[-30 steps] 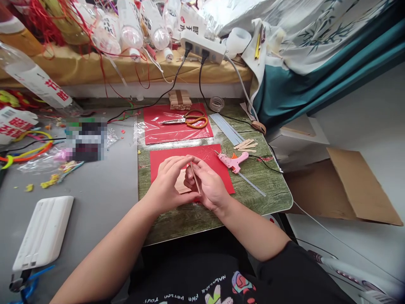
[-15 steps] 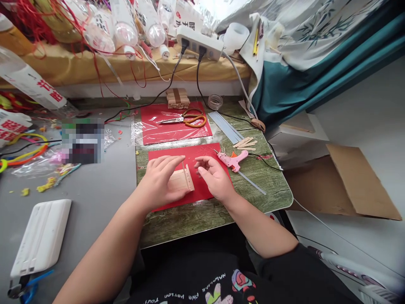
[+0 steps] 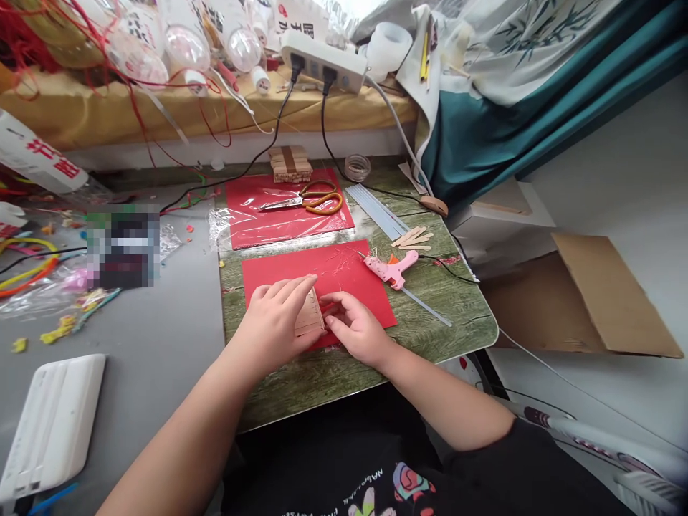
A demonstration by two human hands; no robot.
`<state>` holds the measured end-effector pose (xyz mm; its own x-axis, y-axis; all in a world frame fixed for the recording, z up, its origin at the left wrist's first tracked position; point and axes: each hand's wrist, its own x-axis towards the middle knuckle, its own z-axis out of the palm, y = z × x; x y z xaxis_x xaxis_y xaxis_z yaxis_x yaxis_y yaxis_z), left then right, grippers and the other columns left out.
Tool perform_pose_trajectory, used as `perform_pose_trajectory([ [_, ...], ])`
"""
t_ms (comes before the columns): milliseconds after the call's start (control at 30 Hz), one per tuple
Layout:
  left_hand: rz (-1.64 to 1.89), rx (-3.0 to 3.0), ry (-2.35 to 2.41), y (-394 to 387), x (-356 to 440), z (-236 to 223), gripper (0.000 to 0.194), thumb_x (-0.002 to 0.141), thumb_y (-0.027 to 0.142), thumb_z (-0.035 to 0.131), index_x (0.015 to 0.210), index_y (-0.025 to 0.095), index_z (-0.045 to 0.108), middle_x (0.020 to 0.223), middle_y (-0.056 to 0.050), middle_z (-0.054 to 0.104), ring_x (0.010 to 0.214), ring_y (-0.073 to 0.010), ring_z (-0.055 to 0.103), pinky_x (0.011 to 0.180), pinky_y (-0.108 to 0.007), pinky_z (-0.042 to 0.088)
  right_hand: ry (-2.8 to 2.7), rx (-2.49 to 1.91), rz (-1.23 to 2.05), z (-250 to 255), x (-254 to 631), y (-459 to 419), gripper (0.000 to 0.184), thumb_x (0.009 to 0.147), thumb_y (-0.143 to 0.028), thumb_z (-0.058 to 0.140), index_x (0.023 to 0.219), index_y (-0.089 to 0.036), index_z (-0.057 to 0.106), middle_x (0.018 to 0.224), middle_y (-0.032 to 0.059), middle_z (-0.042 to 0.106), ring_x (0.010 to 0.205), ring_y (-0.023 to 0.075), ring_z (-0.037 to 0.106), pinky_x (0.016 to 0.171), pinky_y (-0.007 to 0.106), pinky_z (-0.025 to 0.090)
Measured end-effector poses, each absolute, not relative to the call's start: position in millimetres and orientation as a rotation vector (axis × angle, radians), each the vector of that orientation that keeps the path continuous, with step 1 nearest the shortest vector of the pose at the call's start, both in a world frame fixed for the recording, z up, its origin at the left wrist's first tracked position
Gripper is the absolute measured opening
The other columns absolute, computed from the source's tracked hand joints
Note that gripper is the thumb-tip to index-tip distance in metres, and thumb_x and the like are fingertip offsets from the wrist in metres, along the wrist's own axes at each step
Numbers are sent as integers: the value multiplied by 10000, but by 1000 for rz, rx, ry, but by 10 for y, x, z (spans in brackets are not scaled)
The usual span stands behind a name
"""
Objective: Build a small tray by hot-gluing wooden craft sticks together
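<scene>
A small flat panel of wooden craft sticks rests above the red sheet. My left hand is closed around it, fingers along the far side and thumb at the near side, hiding its left part. Curled at the panel's right edge is my right hand, its fingertips and thumb against that edge. To the upper right, a pink glue gun lies on its side with a glue stick poking out of its back. Thin strings of glue show on the red sheet.
Scissors lie on a plastic-wrapped red pack, with bundled craft sticks behind. Glue sticks, loose craft sticks and a tape roll are at the right. A white power bank lies left; a cardboard box stands right.
My right hand has moved nearer and left, onto the panel's right edge. My left hand still holds the panel, which sits slightly lower. The camera view has shifted a little.
</scene>
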<state>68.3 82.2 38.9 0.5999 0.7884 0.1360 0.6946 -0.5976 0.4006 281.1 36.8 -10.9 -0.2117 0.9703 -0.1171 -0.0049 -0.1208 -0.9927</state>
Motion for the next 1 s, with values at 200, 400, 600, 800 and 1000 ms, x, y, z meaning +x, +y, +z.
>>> perform_pose_trajectory([
  [200, 405, 2526, 1201, 865, 673, 371, 731, 934, 421, 692, 1583, 249, 402, 1533, -159, 608, 1332, -365, 625, 1027, -499, 441, -1386, -1132, 1392, -96, 2810, 384, 309, 1001, -240, 628, 1305, -286, 654, 1278, 89, 619, 1027, 229, 685, 902, 430, 601],
  [400, 375, 2509, 1211, 869, 698, 366, 726, 916, 406, 689, 1568, 256, 406, 1521, -168, 610, 1333, -375, 626, 1040, -509, 454, -1420, -1130, 1348, -36, 2800, 368, 316, 1002, -241, 609, 1312, -290, 650, 1254, 92, 621, 985, 228, 685, 877, 437, 601],
  [600, 321, 2482, 1207, 868, 695, 342, 786, 894, 429, 713, 1586, 248, 386, 1560, -153, 575, 1375, -385, 588, 1090, -532, 441, -1667, -1336, 793, 161, 3424, 442, 430, 984, -185, 585, 1387, -317, 654, 1330, 105, 637, 1133, 286, 651, 1083, 521, 525],
  [800, 325, 2507, 1168, 872, 705, 363, 792, 869, 393, 709, 1580, 248, 395, 1535, -162, 587, 1368, -399, 583, 1093, -541, 433, -2249, -1641, 134, 152, 4486, 702, 651, 918, -1, 472, 1506, -248, 605, 1556, 134, 576, 1432, 358, 517, 1184, 597, 437],
  [1000, 312, 2535, 1101, 885, 661, 389, 832, 842, 357, 700, 1596, 251, 366, 1527, -151, 590, 1377, -385, 571, 1102, -544, 427, -2693, -1437, 127, 88, 4696, 1110, 540, 1025, -96, 478, 1549, -197, 557, 1590, 142, 575, 1467, 320, 511, 1182, 554, 414],
])
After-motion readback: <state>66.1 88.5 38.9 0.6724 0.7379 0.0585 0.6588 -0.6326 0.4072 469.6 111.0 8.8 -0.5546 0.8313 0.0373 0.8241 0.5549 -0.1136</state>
